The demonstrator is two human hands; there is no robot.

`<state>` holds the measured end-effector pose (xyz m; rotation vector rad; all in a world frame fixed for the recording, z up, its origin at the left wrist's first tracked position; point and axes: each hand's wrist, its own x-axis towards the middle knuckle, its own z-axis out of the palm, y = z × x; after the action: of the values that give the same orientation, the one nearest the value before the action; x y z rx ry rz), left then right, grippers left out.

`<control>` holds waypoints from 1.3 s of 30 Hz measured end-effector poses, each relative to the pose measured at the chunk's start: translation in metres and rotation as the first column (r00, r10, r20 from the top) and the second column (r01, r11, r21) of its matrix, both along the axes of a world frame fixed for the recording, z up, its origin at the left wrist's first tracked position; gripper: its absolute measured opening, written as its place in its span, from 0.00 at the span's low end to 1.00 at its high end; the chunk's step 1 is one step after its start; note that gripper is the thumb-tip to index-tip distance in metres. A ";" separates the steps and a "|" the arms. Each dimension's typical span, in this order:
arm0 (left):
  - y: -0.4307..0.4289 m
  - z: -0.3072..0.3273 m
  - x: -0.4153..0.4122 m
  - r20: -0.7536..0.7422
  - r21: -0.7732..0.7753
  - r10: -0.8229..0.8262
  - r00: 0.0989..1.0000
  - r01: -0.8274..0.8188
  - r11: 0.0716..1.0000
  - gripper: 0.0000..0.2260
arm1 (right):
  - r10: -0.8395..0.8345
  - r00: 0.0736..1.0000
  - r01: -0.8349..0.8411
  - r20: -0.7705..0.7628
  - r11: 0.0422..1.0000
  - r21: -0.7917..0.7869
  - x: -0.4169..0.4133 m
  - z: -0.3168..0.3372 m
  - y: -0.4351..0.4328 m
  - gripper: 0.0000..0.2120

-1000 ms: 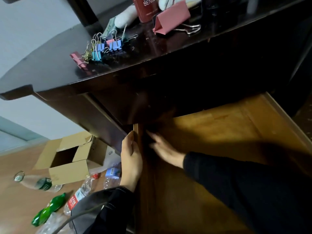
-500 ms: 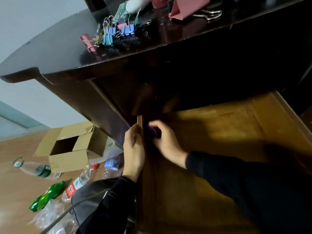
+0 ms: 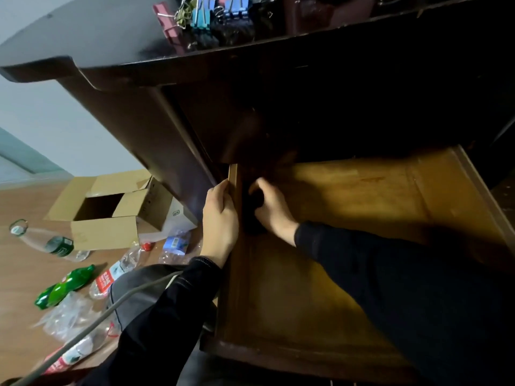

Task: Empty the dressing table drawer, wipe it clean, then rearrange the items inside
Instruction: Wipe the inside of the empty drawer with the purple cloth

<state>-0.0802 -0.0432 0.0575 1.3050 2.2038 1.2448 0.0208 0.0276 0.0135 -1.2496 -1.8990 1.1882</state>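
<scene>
A: Position of the drawer [image 3: 362,207]?

B: Pulled well out from under the dark bench [image 3: 83,32]. Pale wood bottom, bare where lit; far end lost in shadow under the benchtop.

A: Hands?

B: Left hand [image 3: 220,218] clamped on the drawer's left side wall, fingers curled over its top edge, black sleeve to the wrist. Right hand [image 3: 274,210] inside the drawer, against that same wall near the shadowed rear, fingers curled round a dark object [image 3: 255,201].

A: What object?

B: Cannot tell. Small, near black, blurred, touching the inner face of the wall. The two hands sit just beside each other, the wall between them.

A: Benchtop?

B: Cluster of binder clips [image 3: 211,12] by the front edge: pink, blue, teal, wire handles up. More items behind, cut off by the frame.

A: Surroundings?

B: Wooden floor [image 3: 22,274] to the left. Open cardboard box [image 3: 111,210] beside the bench's side panel. Clear bottle [image 3: 47,242] lying near the box, green bottle [image 3: 65,285] closer in, more crushed plastic bottles scattered between them
</scene>
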 end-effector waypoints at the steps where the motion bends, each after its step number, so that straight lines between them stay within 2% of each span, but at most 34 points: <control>1: 0.000 -0.001 0.000 0.002 0.003 0.004 1.000 -0.004 1.000 0.17 | 0.045 0.999 -0.046 -0.029 0.999 -0.022 0.010 -0.004 -0.025 0.19; 3: 0.001 -0.001 0.000 0.003 0.003 0.005 1.000 -0.005 1.000 0.17 | 0.224 0.970 -0.236 -0.092 0.961 -0.144 0.037 -0.008 -0.083 0.20; 4: 0.001 0.000 0.000 0.002 0.000 0.006 1.000 -0.006 1.000 0.17 | 0.354 0.929 -0.369 -0.111 0.911 -0.182 0.050 -0.005 -0.108 0.20; 6: 0.000 0.000 0.001 0.002 -0.004 0.004 1.000 -0.004 1.000 0.17 | 0.574 0.810 -0.587 -0.120 0.790 -0.176 0.065 0.004 -0.132 0.18; 7: -0.001 0.001 0.002 -0.003 -0.003 0.002 1.000 -0.002 1.000 0.17 | 0.627 0.769 -0.639 -0.120 0.752 -0.164 0.068 0.011 -0.130 0.18; 9: -0.003 0.001 0.002 -0.020 0.000 -0.001 1.000 0.001 1.000 0.17 | 0.635 0.761 -0.648 -0.129 0.745 -0.158 0.066 0.022 -0.116 0.18; 12: -0.003 0.003 0.002 -0.020 -0.007 -0.006 1.000 0.006 1.000 0.18 | 0.470 0.869 -0.493 -0.155 0.851 -0.180 0.062 0.025 -0.099 0.20; 14: -0.005 0.004 0.002 -0.022 -0.013 -0.010 1.000 0.009 1.000 0.18 | 0.394 0.905 -0.421 -0.160 0.880 -0.218 0.062 0.023 -0.104 0.22; 16: -0.006 0.004 0.004 -0.063 -0.022 -0.023 0.998 0.021 1.000 0.18 | 0.509 0.849 -0.528 -0.141 0.828 -0.189 0.067 0.022 -0.118 0.20; 19: -0.007 0.004 0.006 -0.152 -0.049 -0.052 0.987 0.045 0.998 0.21 | 0.716 0.695 -0.718 -0.071 0.683 -0.134 0.084 0.028 -0.131 0.20; 22: -0.009 0.004 0.007 -0.260 -0.057 -0.078 0.962 0.065 0.996 0.25 | 0.816 0.578 -0.783 -0.023 0.546 -0.297 0.123 0.034 -0.104 0.19; 25: -0.009 0.004 0.009 -0.298 -0.063 -0.099 0.949 0.084 0.994 0.27 | 0.875 0.484 -0.750 0.029 0.432 -0.500 0.174 0.034 -0.079 0.20; 27: -0.009 0.005 0.009 -0.328 -0.057 -0.106 0.939 0.092 0.994 0.28 | 0.872 0.489 -0.771 -0.004 0.430 -0.470 0.173 0.036 -0.084 0.22; 31: -0.010 0.010 0.012 -0.339 -0.098 -0.142 0.930 0.115 0.989 0.31 | 0.801 0.593 -0.784 -0.086 0.549 -0.289 0.096 0.042 -0.115 0.20; 33: -0.013 0.015 0.016 -0.458 -0.126 -0.152 0.876 0.106 0.986 0.29 | 0.782 0.614 -0.774 -0.108 0.571 -0.274 0.080 0.048 -0.119 0.19; 34: -0.014 0.019 0.019 -0.564 -0.131 -0.177 0.807 0.124 0.984 0.28 | 0.783 0.614 -0.772 -0.102 0.570 -0.281 0.084 0.050 -0.118 0.19; 36: -0.018 0.026 0.031 -0.715 -0.185 -0.337 0.613 0.299 0.936 0.23 | 0.794 0.604 -0.762 -0.072 0.548 -0.346 0.117 0.054 -0.111 0.20; 37: -0.020 0.027 0.040 -0.708 -0.236 -0.455 0.540 0.426 0.873 0.20 | 0.806 0.591 -0.754 -0.032 0.538 -0.378 0.137 0.056 -0.106 0.21; 38: -0.023 0.029 0.050 -0.617 -0.291 -0.595 0.515 0.553 0.780 0.17 | 0.821 0.571 -0.744 0.026 0.531 -0.405 0.156 0.058 -0.100 0.22; 39: -0.026 0.031 0.063 -0.427 -0.340 -0.734 0.527 0.659 0.671 0.14 | 0.833 0.545 -0.731 0.098 0.529 -0.431 0.176 0.060 -0.096 0.23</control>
<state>-0.0172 -0.0688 0.0885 2.3688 1.6243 0.4106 0.1970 -0.0679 0.0735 -0.6760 -2.7308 1.9557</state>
